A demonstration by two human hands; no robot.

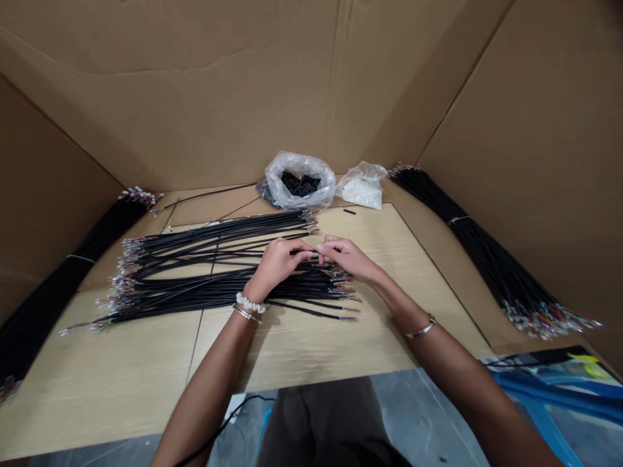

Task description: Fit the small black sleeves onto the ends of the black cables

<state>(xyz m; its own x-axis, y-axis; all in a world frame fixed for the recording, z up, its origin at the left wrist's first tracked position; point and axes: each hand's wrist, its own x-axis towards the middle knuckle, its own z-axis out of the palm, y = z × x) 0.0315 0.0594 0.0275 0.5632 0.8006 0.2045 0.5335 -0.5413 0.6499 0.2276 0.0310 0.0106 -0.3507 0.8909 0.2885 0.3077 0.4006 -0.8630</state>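
Your left hand (277, 263) and right hand (348, 257) meet over the middle of the wires, palms down; the grip is narrow, with the fingertips (314, 247) of both hands pinched close together on what looks like a thin black wire (296, 251), though your fingers hide exactly how it is held; a beaded bracelet (250, 302) and a metal bangle (246, 314) sit on your left wrist, just behind the grip, and another bangle (421, 327) sits on your right.

Directly under your hands lies a loose layer of black wires (195, 285), side by side, probably so that any single one can be picked out; their metal-tipped ends fan out on both sides of the grip, and nothing stands between your hands and them.

The wires rest on a pale wooden board (335, 350); beyond your right hand lies a short black piece (349, 211); farther ahead sit a clear bag of black parts (299, 178) and a bag of white parts (363, 191).

Well out to each side lies a tied bundle of wires, one left (82, 279), one right (487, 259); cardboard walls (195, 97) close off the far side.
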